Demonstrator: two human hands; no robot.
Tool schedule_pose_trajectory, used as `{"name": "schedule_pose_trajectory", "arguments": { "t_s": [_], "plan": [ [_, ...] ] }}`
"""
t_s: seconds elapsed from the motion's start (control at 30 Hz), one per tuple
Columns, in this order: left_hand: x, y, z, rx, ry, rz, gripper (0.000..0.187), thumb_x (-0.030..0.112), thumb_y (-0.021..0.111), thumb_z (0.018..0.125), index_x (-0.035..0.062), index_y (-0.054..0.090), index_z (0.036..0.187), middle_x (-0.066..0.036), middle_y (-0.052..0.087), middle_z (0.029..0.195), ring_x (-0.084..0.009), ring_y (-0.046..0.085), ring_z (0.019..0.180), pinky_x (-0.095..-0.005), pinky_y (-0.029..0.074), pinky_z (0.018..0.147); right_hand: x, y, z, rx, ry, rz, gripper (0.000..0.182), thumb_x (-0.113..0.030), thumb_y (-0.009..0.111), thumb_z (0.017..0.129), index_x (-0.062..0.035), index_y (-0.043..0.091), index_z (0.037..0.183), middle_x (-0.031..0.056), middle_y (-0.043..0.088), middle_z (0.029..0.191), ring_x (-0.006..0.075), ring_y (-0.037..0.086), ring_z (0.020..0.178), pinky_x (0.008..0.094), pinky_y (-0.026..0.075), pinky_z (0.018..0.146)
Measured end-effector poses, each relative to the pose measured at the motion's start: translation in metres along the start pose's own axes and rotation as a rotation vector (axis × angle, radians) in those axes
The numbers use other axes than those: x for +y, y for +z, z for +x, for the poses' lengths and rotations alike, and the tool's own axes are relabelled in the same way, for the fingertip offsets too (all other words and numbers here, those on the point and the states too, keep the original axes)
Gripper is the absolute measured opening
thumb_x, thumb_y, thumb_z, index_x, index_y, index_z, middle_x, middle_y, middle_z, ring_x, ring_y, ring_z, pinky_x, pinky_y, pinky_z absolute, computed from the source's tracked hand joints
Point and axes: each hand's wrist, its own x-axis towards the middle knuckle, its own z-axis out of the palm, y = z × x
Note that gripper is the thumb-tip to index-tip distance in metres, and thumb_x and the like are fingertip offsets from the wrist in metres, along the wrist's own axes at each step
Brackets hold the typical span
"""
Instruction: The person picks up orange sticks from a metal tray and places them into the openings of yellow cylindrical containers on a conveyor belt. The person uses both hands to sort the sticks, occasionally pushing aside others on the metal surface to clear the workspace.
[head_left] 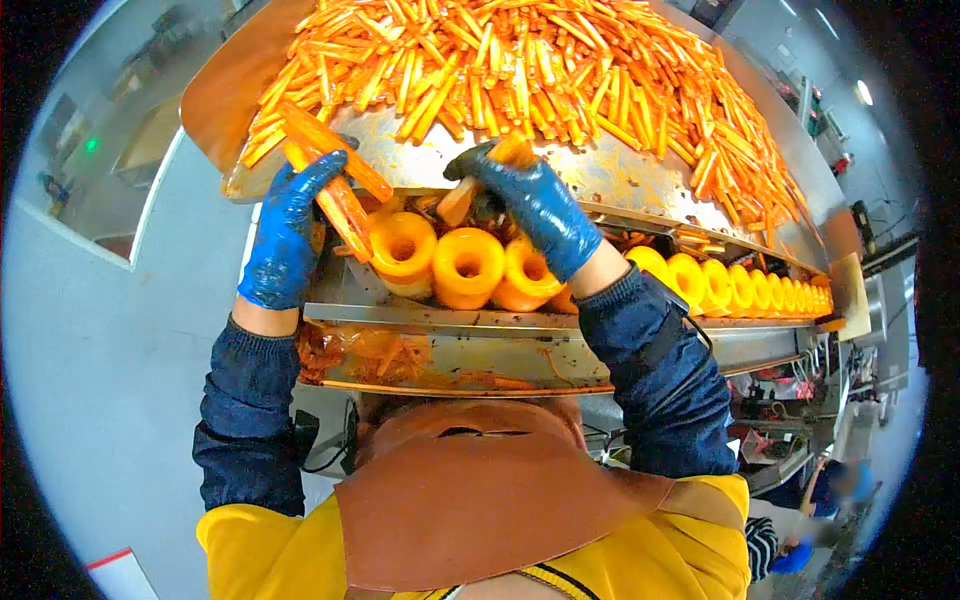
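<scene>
Both hands [284, 230] [541, 208] pinch orange sticks [344, 214] [457, 203] between fingers, near the yellow rings [447, 254].

Sticks [520, 70] lie heaped on a tray [390, 140] behind the row of cups [468, 268], a trough [480, 352] before it.

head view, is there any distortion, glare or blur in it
Head view: strong fisheye, with black corners and the yellow rings seeming to shrink toward the right; head view: bright glare on the metal tray, wet-looking sheen on the gloved left hand and right hand; head view: people at lower right look blurred, the nearest rings fairly sharp.
</scene>
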Motion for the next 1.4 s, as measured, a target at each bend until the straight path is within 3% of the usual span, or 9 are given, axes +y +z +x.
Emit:
{"name": "schedule_pose_trajectory", "arguments": {
  "t_s": [0.17, 0.3, 0.37, 0.43, 0.5, 0.57, 0.67, 1.23, 1.4],
  "plan": [
    [-0.026, -0.024, -0.001, -0.048, -0.023, 0.224, 0.038, 0.02, 0.067, 0.083, 0.0004, 0.057, 0.114, -0.007, 0.062, 0.105, -0.0154, 0.059, 0.096, -0.0293, 0.046, 0.087, 0.034, 0.029, -0.002, -0.129, 0.195, -0.536, 0.034, -0.03, 0.068, 0.083, -0.0021, 0.063, 0.103, 0.0102, 0.067, 0.089, 0.0157, 0.061, 0.075, 0.0303, 0.05, 0.071],
    [-0.02, -0.038, -0.004, 0.022, 0.022, 0.331, 0.038, 0.02, 0.067, 0.083, 0.0003, 0.057, 0.113, -0.007, 0.062, 0.105, -0.0154, 0.058, 0.097, -0.0292, 0.046, 0.087, 0.052, -0.008, -0.004, -0.049, -0.236, -0.505, 0.035, -0.029, 0.069, 0.083, -0.0069, 0.064, 0.11, 0.0051, 0.066, 0.094, 0.0114, 0.059, 0.074, 0.0275, 0.05, 0.07],
    [-0.03, -0.046, 0.006, 0.013, 0.072, 0.4, 0.032, 0.018, 0.065, 0.084, 0.0033, 0.056, 0.111, -0.006, 0.062, 0.1, -0.0164, 0.059, 0.092, -0.0301, 0.047, 0.084, 0.006, -0.033, -0.025, 0.14, -0.052, -0.712, 0.033, -0.026, 0.068, 0.082, -0.0067, 0.064, 0.109, 0.0098, 0.066, 0.1, 0.0195, 0.063, 0.081, 0.0308, 0.05, 0.076],
    [-0.038, -0.053, 0.014, -0.023, 0.067, 0.444, 0.032, 0.019, 0.065, 0.084, 0.0034, 0.056, 0.11, -0.005, 0.062, 0.099, -0.0159, 0.059, 0.091, -0.0298, 0.048, 0.083, 0.011, -0.095, -0.023, 0.286, -0.394, -1.334, 0.033, -0.028, 0.066, 0.081, -0.0048, 0.063, 0.105, 0.0167, 0.065, 0.098, 0.0337, 0.062, 0.091, 0.0387, 0.051, 0.08],
    [-0.047, -0.048, 0.021, -0.085, 0.033, 0.479, 0.032, 0.019, 0.065, 0.085, 0.003, 0.058, 0.112, -0.005, 0.062, 0.101, -0.0136, 0.058, 0.092, -0.0289, 0.047, 0.084, 0.009, -0.154, -0.023, 0.428, -0.25, -1.65, 0.031, -0.033, 0.062, 0.083, -0.0059, 0.065, 0.099, 0.0172, 0.064, 0.094, 0.0345, 0.062, 0.089, 0.043, 0.05, 0.078],
    [-0.058, -0.046, 0.029, -0.091, -0.011, 0.451, 0.029, 0.016, 0.064, 0.085, 0.0031, 0.058, 0.11, -0.004, 0.062, 0.099, -0.0137, 0.059, 0.087, -0.0292, 0.048, 0.08, 0.021, -0.209, -0.032, 0.527, -0.045, -1.67, 0.036, -0.04, 0.058, 0.084, -0.0068, 0.067, 0.095, 0.0177, 0.064, 0.097, 0.0339, 0.062, 0.089, 0.0437, 0.049, 0.08],
    [-0.061, -0.043, 0.03, -0.139, 0.014, 0.51, 0.028, 0.017, 0.064, 0.084, 0.0052, 0.057, 0.108, -0.003, 0.06, 0.098, -0.0136, 0.058, 0.086, -0.0285, 0.048, 0.077, 0.043, -0.253, -0.046, 0.716, -0.169, -1.551, 0.035, -0.041, 0.055, 0.086, -0.0082, 0.068, 0.091, 0.0171, 0.065, 0.091, 0.0341, 0.062, 0.087, 0.0441, 0.049, 0.078],
    [-0.038, -0.001, 0.014, -0.291, 0.025, 0.717, 0.029, 0.019, 0.067, 0.083, 0.0035, 0.06, 0.106, -0.003, 0.063, 0.096, -0.0129, 0.059, 0.089, -0.0297, 0.048, 0.082, 0.041, -0.249, -0.047, 0.735, -0.055, -1.387, 0.04, -0.044, 0.052, 0.086, -0.0096, 0.067, 0.1, 0.0165, 0.064, 0.104, 0.0334, 0.062, 0.094, 0.0426, 0.048, 0.084],
    [-0.049, 0.001, 0.019, -0.447, -0.305, 0.738, 0.024, 0.014, 0.067, 0.08, 0.0039, 0.062, 0.102, -0.003, 0.063, 0.097, -0.0139, 0.059, 0.089, -0.0285, 0.047, 0.082, 0.036, -0.246, -0.049, 0.717, 0.03, -1.437, 0.039, -0.044, 0.052, 0.087, -0.0112, 0.067, 0.1, 0.0146, 0.065, 0.102, 0.0323, 0.062, 0.094, 0.0414, 0.048, 0.084]
  ]
}}
